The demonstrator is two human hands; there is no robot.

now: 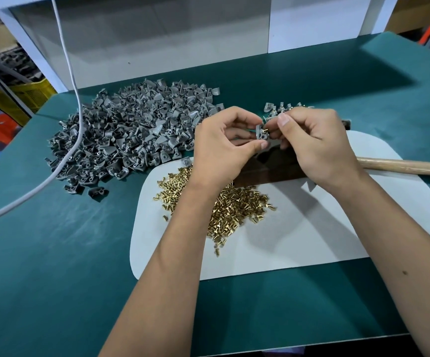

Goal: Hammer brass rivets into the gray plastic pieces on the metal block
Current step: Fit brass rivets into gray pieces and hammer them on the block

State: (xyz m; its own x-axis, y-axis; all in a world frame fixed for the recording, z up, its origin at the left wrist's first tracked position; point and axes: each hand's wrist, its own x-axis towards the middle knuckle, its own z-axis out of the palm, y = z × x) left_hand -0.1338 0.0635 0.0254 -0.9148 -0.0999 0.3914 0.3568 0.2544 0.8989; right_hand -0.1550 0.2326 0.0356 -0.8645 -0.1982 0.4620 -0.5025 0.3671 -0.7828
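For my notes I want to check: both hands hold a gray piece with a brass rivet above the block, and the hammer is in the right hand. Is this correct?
Not quite. In the head view the hammer lies on the table, its wooden handle behind the right hand. Both hands, the left hand too, hold the gray piece with the brass rivet above the block.

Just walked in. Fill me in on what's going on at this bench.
A person is fitting a brass rivet into a gray plastic piece, held up between the left hand and right hand above the dark metal block. The hammer lies untouched on the white mat. A big pile of gray pieces sits to the left, loose rivets on the mat.
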